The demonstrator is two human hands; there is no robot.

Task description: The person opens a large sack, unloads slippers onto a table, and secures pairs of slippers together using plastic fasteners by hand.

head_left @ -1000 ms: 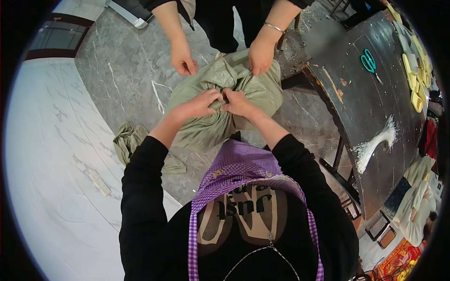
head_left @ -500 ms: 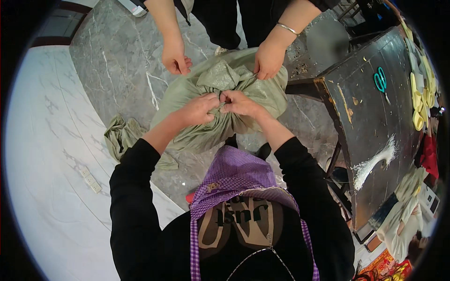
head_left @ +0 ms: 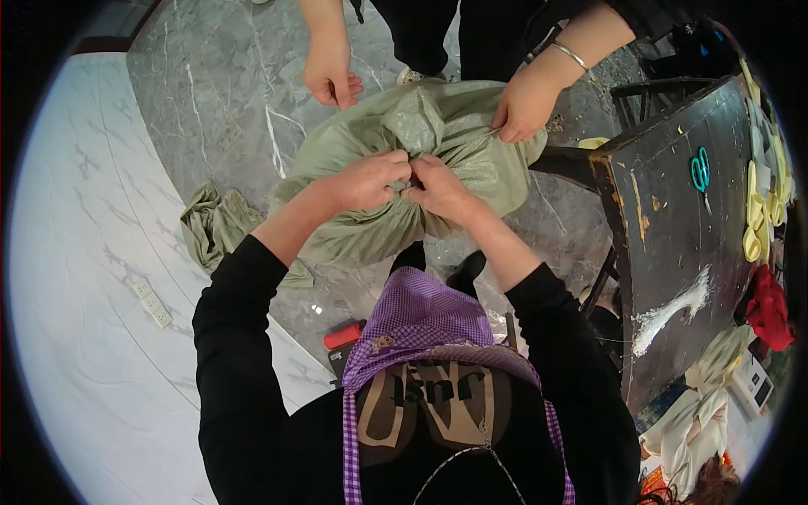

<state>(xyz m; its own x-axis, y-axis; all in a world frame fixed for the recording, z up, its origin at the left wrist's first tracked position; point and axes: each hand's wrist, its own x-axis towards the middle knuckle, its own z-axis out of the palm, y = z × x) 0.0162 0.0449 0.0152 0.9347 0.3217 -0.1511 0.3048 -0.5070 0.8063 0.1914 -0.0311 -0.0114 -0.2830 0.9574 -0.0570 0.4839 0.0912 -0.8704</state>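
A bulky pale green woven sack (head_left: 353,231) stands on the floor in front of me, its mouth gathered into folds at the middle. My left hand (head_left: 373,180) pinches the gathered neck from the left, fingers closed. From the right, my right hand (head_left: 441,190) is closed on the same neck, its fingertips close to those of the left. Whether a tie lies between my fingers is hidden. Across the sack, another person's hand (head_left: 528,104) grips its far right edge, while that person's other hand (head_left: 332,74) hangs by the far left side.
To the right stands a dark wooden table (head_left: 673,244) with teal-handled scissors (head_left: 700,170), a bundle of white strings (head_left: 671,316) and yellow strips (head_left: 755,220). A crumpled green sack (head_left: 215,225) lies on the floor at left, beside a white marbled wall (head_left: 84,252).
The sack shifts slightly right in the picture along with the other person's hands and the table. My hands stay closed at the gathered neck.
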